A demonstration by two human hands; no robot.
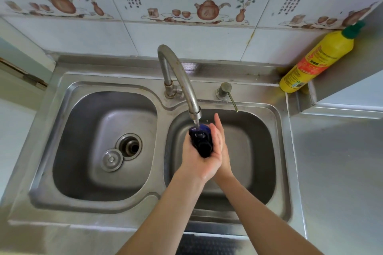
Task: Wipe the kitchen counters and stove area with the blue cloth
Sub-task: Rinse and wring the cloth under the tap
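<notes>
The blue cloth (200, 141) is bunched up, wet and dark, right under the faucet spout (194, 112), with water running onto it. My left hand (191, 159) grips the cloth from the left and below, over the right sink basin (255, 143). My right hand (220, 139) lies against the cloth's right side with its fingers straight and pointing up toward the spout. The two hands sandwich the cloth between them, which hides most of it.
The left basin (83, 151) holds a drain (129, 146) with a loose metal stopper (111, 160) beside it. A soap pump (224, 90) stands behind the right basin. A yellow detergent bottle (315, 60) leans in the back right corner. The steel counter (339, 172) extends to the right.
</notes>
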